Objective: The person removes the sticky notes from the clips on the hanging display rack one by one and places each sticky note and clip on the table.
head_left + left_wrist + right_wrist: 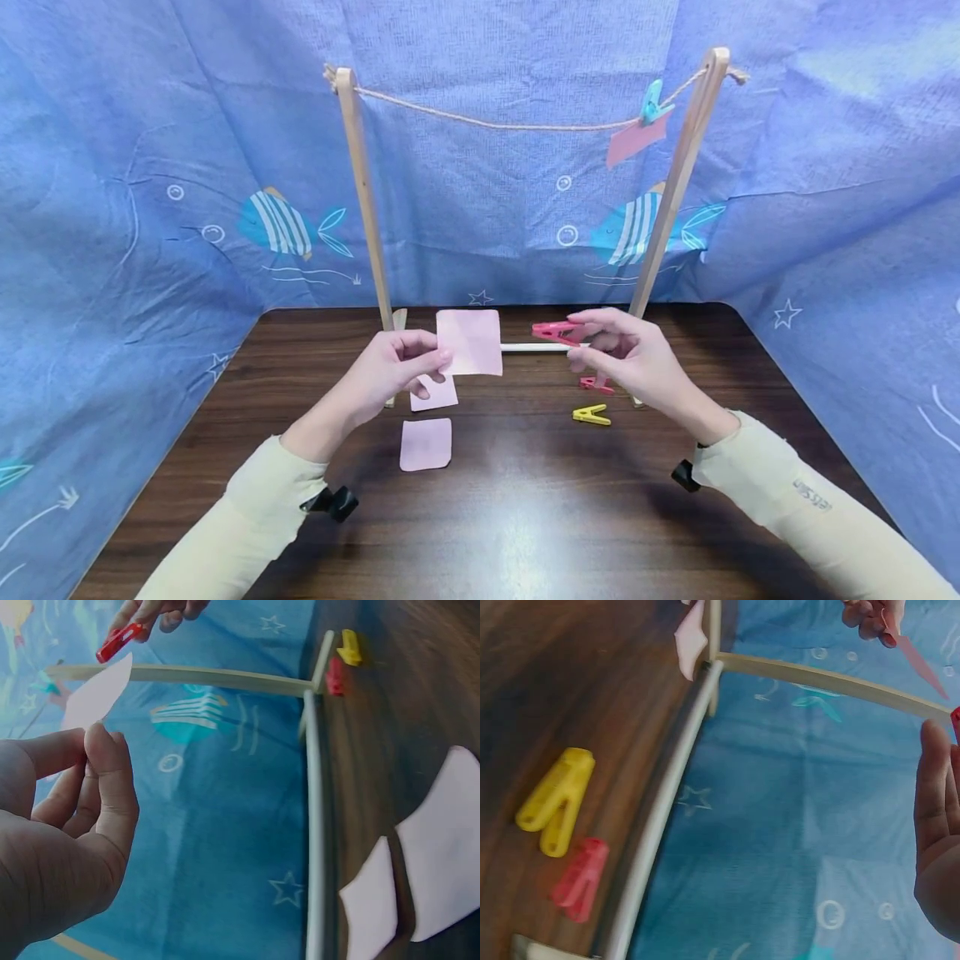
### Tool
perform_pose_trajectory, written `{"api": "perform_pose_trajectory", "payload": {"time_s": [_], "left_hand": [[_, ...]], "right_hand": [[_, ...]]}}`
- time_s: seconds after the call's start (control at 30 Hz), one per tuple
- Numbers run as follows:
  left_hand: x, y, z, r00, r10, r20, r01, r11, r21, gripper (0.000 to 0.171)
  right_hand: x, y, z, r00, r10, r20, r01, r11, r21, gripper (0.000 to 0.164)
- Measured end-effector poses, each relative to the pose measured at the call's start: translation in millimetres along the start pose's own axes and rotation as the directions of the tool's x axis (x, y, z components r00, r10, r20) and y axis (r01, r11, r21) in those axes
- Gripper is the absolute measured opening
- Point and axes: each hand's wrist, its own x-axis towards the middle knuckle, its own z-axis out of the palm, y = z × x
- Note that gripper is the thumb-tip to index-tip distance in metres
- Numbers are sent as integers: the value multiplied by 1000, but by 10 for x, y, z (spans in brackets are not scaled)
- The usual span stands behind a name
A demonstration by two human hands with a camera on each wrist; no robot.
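Note:
My left hand (401, 362) pinches a square pink paper (469, 342) by its lower left corner, thumb in front, and holds it up above the table. In the left wrist view the same paper (101, 691) shows nearly edge-on beyond the fingertips. Level with it on the right, my right hand (626, 354) grips a red clothespin (557, 332) between thumb and fingers, its nose pointing left toward the paper. A gap separates clothespin and paper in the head view. The right wrist view catches only part of the right hand (937, 825) at its edge.
A rope (487, 125) hangs between two wooden posts (363, 192). Near its right end a blue clothespin (654, 104) clips a pink paper (636, 140). Two more pink papers (426, 444) lie at left on the table, a yellow clothespin (592, 415) and another red clothespin (597, 384) at right.

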Motion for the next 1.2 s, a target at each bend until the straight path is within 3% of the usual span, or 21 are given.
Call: {"api": "perform_pose_trajectory", "payload": {"time_s": [0.2,0.4,0.63,0.8,1.2], "left_hand": [[-46,-226,57,995,-97,19,98,995,-19,25],[-83,-541,90,983,-182,39,182,983,-13,27],[-137,-866,95,962,-272,32,271,962,25,26],[-152,-970,87,952,-304,40,302,952,52,24],[-158,-1103,114,925,-368,96,370,929,-11,29]], "right_hand": [[-119,190,43,986,148,71,-148,989,-8,40],[-221,430,93,962,211,174,-211,977,-22,39],[-376,703,145,897,360,258,-357,932,-59,44],[-443,825,188,855,427,295,-409,904,-121,43],[-482,935,274,804,494,331,-478,868,-135,43]]}}
